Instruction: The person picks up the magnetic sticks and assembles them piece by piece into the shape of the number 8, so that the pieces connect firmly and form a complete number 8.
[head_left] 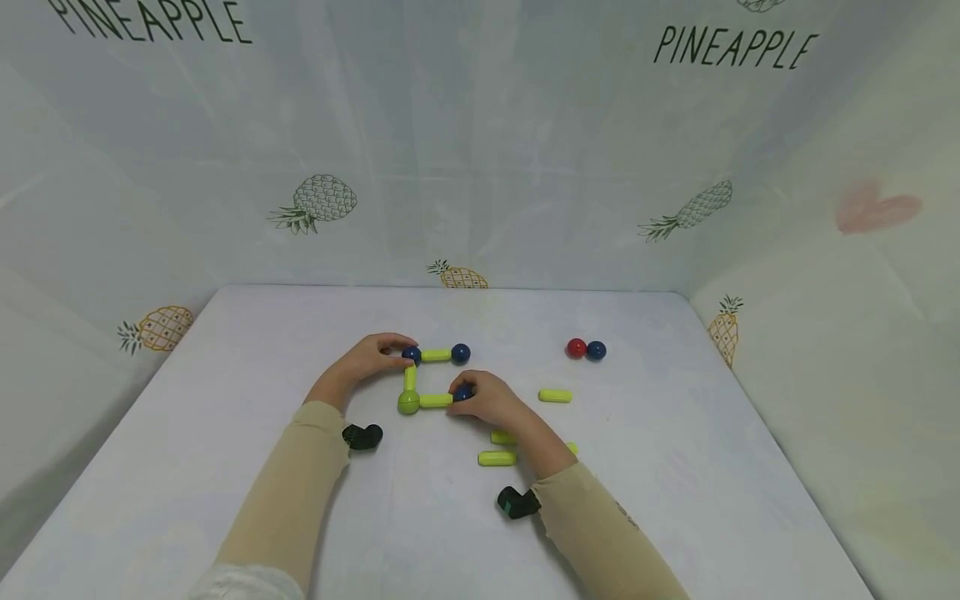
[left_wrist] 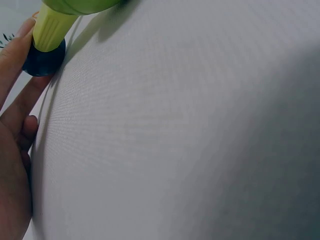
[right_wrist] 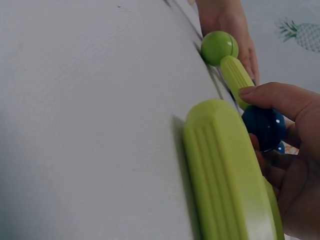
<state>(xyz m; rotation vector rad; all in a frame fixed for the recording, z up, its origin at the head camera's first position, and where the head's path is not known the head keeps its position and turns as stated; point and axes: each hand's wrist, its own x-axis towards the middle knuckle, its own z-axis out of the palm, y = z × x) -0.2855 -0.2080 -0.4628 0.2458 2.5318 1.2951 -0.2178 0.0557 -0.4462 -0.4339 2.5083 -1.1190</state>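
Currently my left hand [head_left: 372, 357] pinches one blue ball [head_left: 412, 356], my right hand [head_left: 491, 402] another blue ball [right_wrist: 261, 127]; uneven tugging could detach the green ball [head_left: 408, 402].

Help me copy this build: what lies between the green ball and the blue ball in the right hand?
A yellow-green stick runs from the green ball to the blue ball in the right hand, as the head view shows.

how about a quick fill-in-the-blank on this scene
1. The left hand holds a corner ball and the right hand an end ball, both coloured ____.
2. The green ball joins exactly ____ sticks.
3. Beside the loose blue ball lies another loose ball coloured ____.

Missing words: blue; two; red
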